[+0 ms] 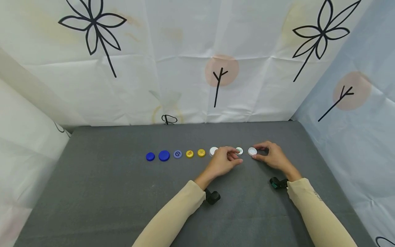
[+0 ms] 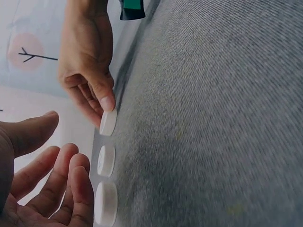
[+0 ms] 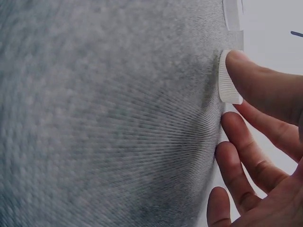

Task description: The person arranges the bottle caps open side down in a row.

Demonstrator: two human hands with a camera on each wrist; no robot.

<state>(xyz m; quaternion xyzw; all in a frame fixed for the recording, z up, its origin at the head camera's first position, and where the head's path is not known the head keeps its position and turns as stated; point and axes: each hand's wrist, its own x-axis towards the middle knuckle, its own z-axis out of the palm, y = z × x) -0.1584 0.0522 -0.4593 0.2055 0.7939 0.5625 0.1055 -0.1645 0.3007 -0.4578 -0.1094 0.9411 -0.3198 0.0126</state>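
At the right end of a row of bottle caps, my right hand point(image 1: 274, 157) pinches a white bottle cap point(image 1: 252, 151) between thumb and fingers. In the right wrist view, the ribbed side of this cap point(image 3: 229, 78) shows beneath the thumb, against the cloth. My left hand point(image 1: 223, 160) hovers over the row with loosely bent fingers, thumb apart, holding nothing. Just past its fingertips lies a white cap with a printed top point(image 1: 239, 151). Another white cap point(image 1: 213, 151) is partly covered by the left hand in the head view.
Farther left in the row lie two yellow caps point(image 1: 189, 154), a light purple cap point(image 1: 177, 154), a large blue cap point(image 1: 164, 155) and a smaller blue cap point(image 1: 150, 156). Grey cloth point(image 1: 123, 199) covers the table. Patterned white sheets point(image 1: 185, 79) hang behind and beside it.
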